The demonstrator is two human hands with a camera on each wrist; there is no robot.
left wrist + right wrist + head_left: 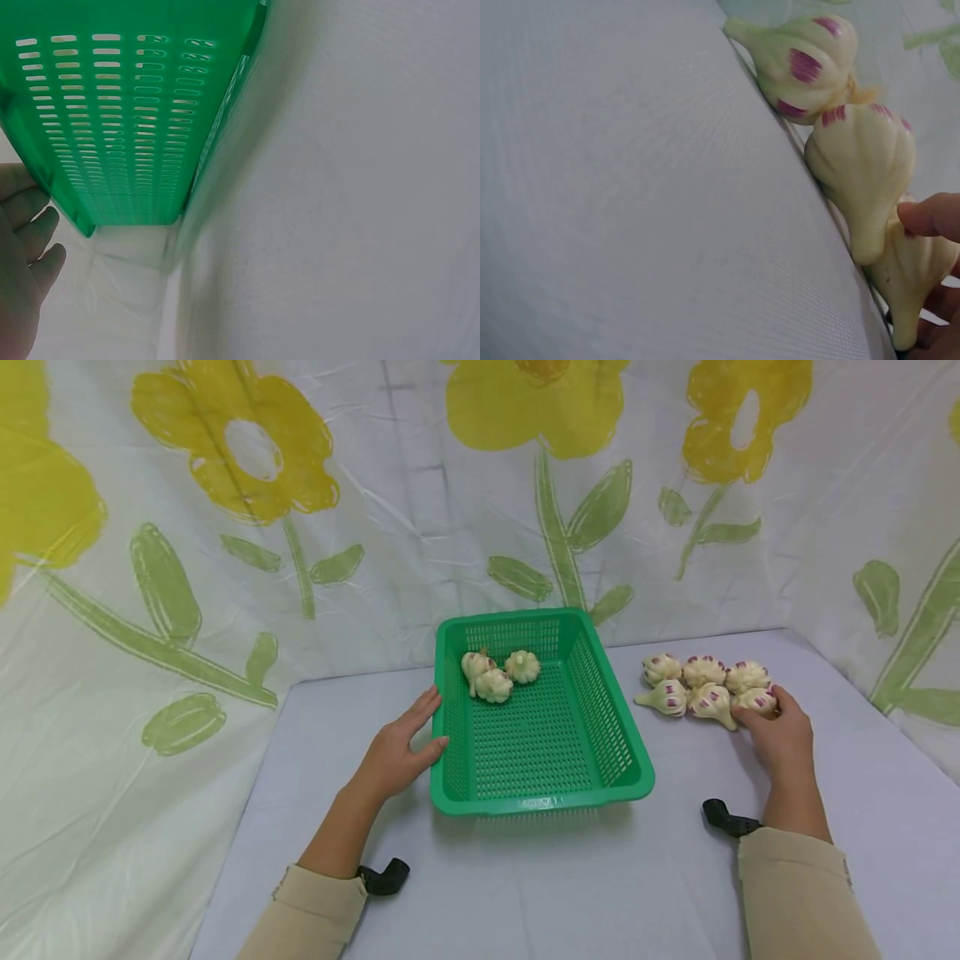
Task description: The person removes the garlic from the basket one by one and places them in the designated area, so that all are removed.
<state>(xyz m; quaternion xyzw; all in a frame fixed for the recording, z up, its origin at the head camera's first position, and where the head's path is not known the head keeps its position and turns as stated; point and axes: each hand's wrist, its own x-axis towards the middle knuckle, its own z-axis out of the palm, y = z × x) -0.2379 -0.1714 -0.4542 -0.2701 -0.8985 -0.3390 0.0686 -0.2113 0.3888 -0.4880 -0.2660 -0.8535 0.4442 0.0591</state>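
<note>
A green plastic basket [543,731] with perforated walls stands on the table, holding three white garlic bulbs [493,686] in its far left corner. My left hand [393,756] rests against the basket's left rim, fingers extended; in the left wrist view the fingers [34,232] lie beside the basket wall [112,127]. To the right of the basket, several purple-marked garlic bulbs [705,672] sit in two rows. With thumb and fingers my right hand [787,743] grips the near-row bulb [915,266] at the right end. Another bulb [866,169] lies directly beside it.
A white cloth covers the table [600,885]. Behind and at both sides hangs a white curtain [390,593] printed with yellow flowers, close to the basket's far edge. Each wrist carries a small black camera [384,877].
</note>
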